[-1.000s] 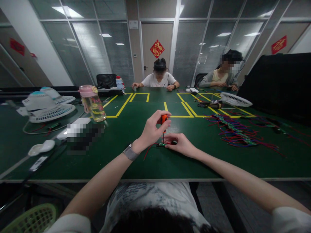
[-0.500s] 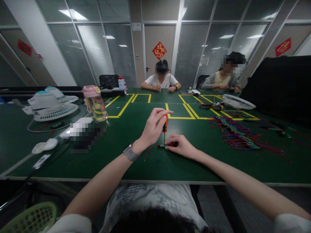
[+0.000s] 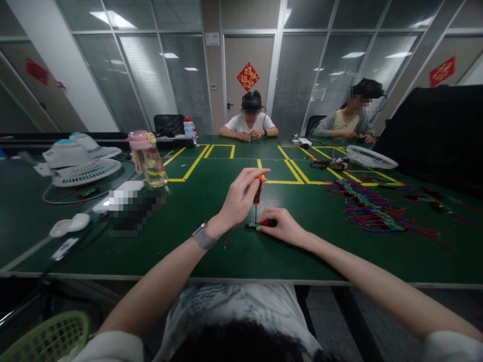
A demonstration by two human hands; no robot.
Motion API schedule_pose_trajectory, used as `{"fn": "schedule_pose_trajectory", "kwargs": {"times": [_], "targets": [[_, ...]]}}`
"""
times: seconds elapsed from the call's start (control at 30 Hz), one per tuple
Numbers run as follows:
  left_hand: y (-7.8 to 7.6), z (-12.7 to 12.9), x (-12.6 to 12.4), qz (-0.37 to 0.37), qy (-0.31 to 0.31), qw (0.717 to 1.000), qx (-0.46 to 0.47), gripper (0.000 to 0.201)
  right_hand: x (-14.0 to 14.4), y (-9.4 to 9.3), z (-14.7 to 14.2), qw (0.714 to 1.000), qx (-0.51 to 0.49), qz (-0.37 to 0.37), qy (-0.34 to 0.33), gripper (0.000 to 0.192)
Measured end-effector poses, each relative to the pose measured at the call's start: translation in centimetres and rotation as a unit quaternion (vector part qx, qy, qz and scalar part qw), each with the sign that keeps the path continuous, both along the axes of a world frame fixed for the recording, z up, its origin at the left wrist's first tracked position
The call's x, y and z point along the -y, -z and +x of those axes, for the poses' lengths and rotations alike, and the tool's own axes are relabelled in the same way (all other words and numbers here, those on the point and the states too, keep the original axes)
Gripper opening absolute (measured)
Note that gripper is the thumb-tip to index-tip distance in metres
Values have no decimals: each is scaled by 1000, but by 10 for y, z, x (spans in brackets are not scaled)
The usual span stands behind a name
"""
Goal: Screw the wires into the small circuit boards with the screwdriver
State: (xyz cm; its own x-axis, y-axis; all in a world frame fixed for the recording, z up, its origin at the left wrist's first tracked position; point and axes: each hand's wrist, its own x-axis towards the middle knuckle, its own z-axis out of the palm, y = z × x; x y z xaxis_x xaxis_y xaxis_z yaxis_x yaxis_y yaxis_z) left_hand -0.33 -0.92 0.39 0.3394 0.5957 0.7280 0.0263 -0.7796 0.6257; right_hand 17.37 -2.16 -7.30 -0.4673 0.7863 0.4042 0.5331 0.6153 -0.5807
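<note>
From the head camera, the person's left hand [image 3: 236,201] holds a small orange-handled screwdriver [image 3: 257,193] upright, fingers [image 3: 252,174] curled narrow around the handle near its top. The thin shaft runs straight down to a little green circuit board [image 3: 250,225] lying flat on the green surface [image 3: 211,241]. The right hand [image 3: 284,226] rests on the surface just beside the shaft, its fingers [image 3: 265,225] pinched narrow on the right end of the board, pressing it down. So the board sits directly under the left hand and touches the right fingertips. A red wire [image 3: 232,233] trails from the board's left end toward the left wrist, which wears a grey watch [image 3: 203,236].

Farther right on the surface lies a heap of red and blue wired boards [image 3: 372,207], well apart from both hands. To the left stand a pink-capped bottle [image 3: 148,158] and white fan parts [image 3: 81,163]. Two other people [image 3: 249,123] sit at the far edge.
</note>
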Motion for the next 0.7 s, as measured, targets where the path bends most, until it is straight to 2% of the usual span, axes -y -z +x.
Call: {"fn": "schedule_pose_trajectory", "kwargs": {"times": [0.07, 0.1, 0.27, 0.33, 0.47, 0.53, 0.7], "targets": [[1, 1, 0, -42, 50, 998, 13, 30, -1, -1, 1, 1000, -1, -7, -9, 11], [1, 1, -1, -53, 53, 997, 18, 29, -2, -1, 1, 1000, -1, -13, -13, 11], [4, 1, -4, -2, -47, 999, 23, 17, -4, 0, 2, 1000, -7, -26, -12, 11], [3, 1, -3, 15, -57, 998, 18, 18, -3, 1, 2, 1000, -11, -26, -7, 11], [2, 2, -2, -38, 21, 998, 48, 26, -2, 1, 1, 1000, -15, -23, -1, 10], [3, 3, -3, -57, 32, 995, 72, 24, -1, 1, 0, 1000, -15, -17, 0, 10], [6, 1, -6, -1, -65, 995, 71, 15, -1, 1, -1, 1000, -11, -1, 7, 10]]}}
